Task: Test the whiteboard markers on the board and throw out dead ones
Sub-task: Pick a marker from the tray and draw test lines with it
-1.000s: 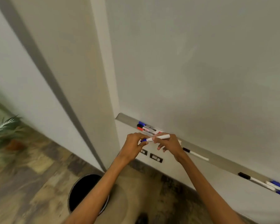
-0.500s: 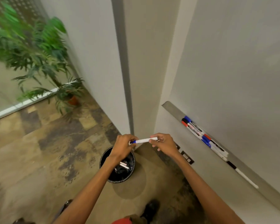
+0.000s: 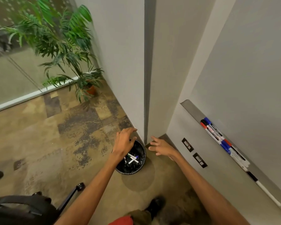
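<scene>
Head view: left hand [image 3: 124, 142] and right hand [image 3: 162, 147], both empty and spread, by the bin [image 3: 128, 171].
Discarded markers [image 3: 133, 159] lie inside; tray markers' [image 3: 215, 133] print is unreadable.

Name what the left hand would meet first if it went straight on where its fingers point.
Probably the wall behind the waste bin, close ahead of the left hand; depth is unclear.

Probably an office: whiteboard [image 3: 250, 62], marker tray [image 3: 191, 109], glass partition [image 3: 10, 75].
</scene>
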